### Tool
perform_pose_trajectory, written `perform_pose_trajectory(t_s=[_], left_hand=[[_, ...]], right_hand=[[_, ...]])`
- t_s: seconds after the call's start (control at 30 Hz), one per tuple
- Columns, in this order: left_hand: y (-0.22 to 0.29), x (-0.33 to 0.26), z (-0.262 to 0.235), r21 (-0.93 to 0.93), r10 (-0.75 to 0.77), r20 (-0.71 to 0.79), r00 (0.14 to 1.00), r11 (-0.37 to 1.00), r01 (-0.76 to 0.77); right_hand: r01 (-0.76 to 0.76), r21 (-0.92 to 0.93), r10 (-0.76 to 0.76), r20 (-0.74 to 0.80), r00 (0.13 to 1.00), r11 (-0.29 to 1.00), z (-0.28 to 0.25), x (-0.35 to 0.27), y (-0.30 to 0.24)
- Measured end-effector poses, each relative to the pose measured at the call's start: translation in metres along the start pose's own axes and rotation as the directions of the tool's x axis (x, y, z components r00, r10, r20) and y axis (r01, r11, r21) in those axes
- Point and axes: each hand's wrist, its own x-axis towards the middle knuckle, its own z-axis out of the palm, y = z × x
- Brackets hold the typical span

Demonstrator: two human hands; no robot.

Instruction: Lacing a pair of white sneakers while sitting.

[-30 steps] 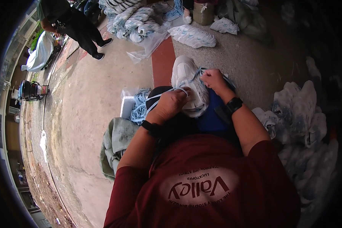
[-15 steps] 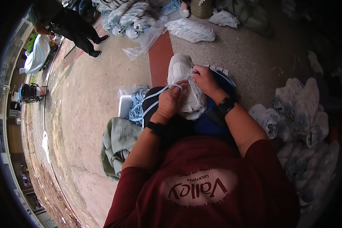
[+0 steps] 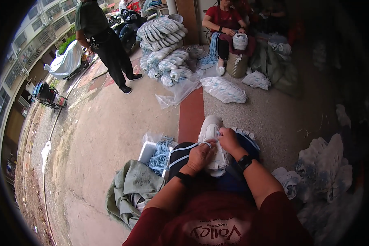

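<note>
A white sneaker lies over my lap with its rounded toe pointing away from me. My left hand is closed at the sneaker's left side on a light blue shoelace, which trails off to the left. Fingers of my right hand are pinched on a bit of blue lace at the lacing area, close to the left fingertips. The sneaker's heel end is partly hidden by my hands. Left of my knee, a bundle of blue laces sits in a white foam box.
Grey-green cloth lies left of me. White shoes are heaped to my right. Ahead are a bundle of shoes, a large shoe stack, a standing person and a seated co-worker holding a shoe.
The view has tilted upward, bringing the seated co-worker into sight and setting everything lower in the picture. Both my hands stay at the sneaker with the lace.
</note>
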Motion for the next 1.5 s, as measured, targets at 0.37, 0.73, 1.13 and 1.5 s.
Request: perform_pose_trajectory(t_s=[0.37,0.73,1.13,1.5], left_hand=[[0.005,-0.005,0.005,0.064,0.138,-0.106,0.985,0.989,-0.132],[-0.005,-0.001,0.013,0.247,0.201,0.009,0.980,0.949,-0.197],[0.001,0.023,0.020,0.445,0.048,0.082,0.995,0.892,-0.080],[0.033,0.057,0.001,0.457,-0.062,0.333,0.941,0.883,-0.104]], right_hand=[[0.091,-0.274,-0.112,-0.062,0.992,0.957,0.003,-0.020,-0.018],[0.160,-0.310,-0.150,0.056,0.987,0.937,-0.002,-0.025,-0.021],[0.198,-0.077,-0.207,-0.148,0.967,0.977,0.005,-0.030,-0.001],[0.143,0.011,-0.137,-0.217,0.967,0.990,0.006,-0.032,0.001]])
